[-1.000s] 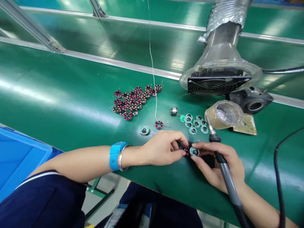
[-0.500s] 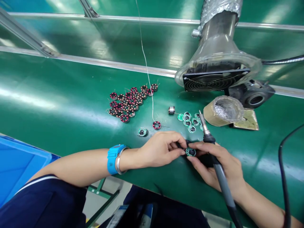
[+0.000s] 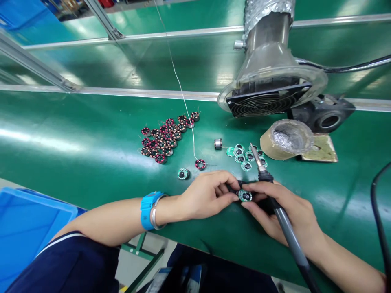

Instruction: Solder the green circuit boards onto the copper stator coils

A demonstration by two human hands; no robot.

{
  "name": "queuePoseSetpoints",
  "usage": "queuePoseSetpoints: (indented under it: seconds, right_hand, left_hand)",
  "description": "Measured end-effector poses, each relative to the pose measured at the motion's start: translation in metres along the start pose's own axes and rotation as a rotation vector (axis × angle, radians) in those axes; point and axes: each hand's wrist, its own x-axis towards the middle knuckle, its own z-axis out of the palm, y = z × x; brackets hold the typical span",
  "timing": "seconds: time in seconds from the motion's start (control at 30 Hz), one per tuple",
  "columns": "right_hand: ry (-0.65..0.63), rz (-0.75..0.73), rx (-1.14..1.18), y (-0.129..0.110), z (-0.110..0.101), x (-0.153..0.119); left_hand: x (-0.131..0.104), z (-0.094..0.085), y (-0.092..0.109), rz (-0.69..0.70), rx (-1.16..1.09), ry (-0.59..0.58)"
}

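A small round green circuit board with a black centre is held between my two hands, above the green table. My left hand pinches at its left edge, near a dark piece partly hidden behind the fingers. My right hand has thumb and forefinger at the board's other side. A soldering iron lies across that hand, its tip pointing up and away. Several loose green boards lie just beyond. A red-and-black wound ring touches the end of a thin solder wire.
Several wound coils form a cluster left of centre. A board-topped part and a silver cylinder stand nearby. At the right are a fume extractor, a cardboard-coloured cup and a black cable. A blue bin is at lower left.
The camera view has shifted slightly, showing more of the far background. My hands keep the same hold on the board, and the soldering iron remains across my right hand.
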Motion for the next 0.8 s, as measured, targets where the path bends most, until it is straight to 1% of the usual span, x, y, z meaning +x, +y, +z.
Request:
queuePoseSetpoints:
  seconds: [0.2, 0.27, 0.33, 0.4, 0.5, 0.57, 0.7, 0.8]
  right_hand:
    - [-0.046, 0.012, 0.029, 0.005, -0.001, 0.003]
    - [-0.057, 0.003, 0.022, 0.006, -0.001, 0.004]
    - [-0.061, -0.009, 0.013, 0.007, -0.002, 0.004]
    - [-0.055, -0.024, 0.011, 0.008, -0.001, 0.005]
    - [-0.061, -0.041, 0.027, 0.011, 0.000, 0.005]
    - [-0.074, -0.057, 0.046, 0.014, 0.001, 0.005]
    - [-0.095, -0.080, 0.099, 0.020, 0.001, 0.007]
    - [-0.115, -0.077, 0.139, 0.023, -0.002, 0.007]
  left_hand:
    - [0.001, -0.001, -0.001, 0.009, 0.004, -0.015]
    - [0.001, -0.001, -0.001, 0.040, 0.014, -0.018]
    - [0.002, -0.001, -0.001, 0.109, 0.056, -0.016]
    - [0.003, -0.001, -0.002, 0.217, 0.145, -0.020]
    - [0.003, -0.002, -0.002, 0.400, 0.348, -0.028]
    - [0.002, -0.002, 0.000, 0.470, 0.494, -0.025]
    - [-0.002, 0.000, 0.004, 0.488, 0.710, -0.016]
    - [-0.002, 0.004, 0.002, 0.485, 0.730, 0.000]
